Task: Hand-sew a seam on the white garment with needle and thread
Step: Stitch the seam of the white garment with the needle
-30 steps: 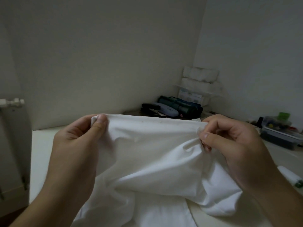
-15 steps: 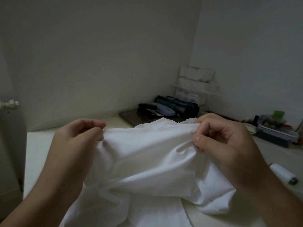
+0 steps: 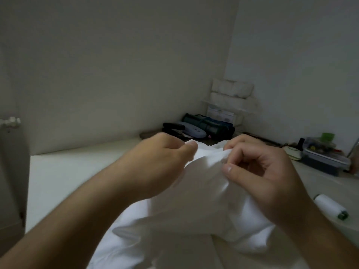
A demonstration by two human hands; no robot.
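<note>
Both the left hand [image 3: 165, 162] and right hand [image 3: 258, 171] pinch the white garment's [image 3: 194, 220] bunched top edge above the table [image 3: 68, 171]. No needle shows; slack cloth could slip, misaligning the seam.

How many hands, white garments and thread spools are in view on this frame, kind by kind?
Hands: 2, the left hand and the right hand, both pinching the cloth
White garment: 1
Thread spool: 1, white, lying on the table to the right
Total: 4
</note>
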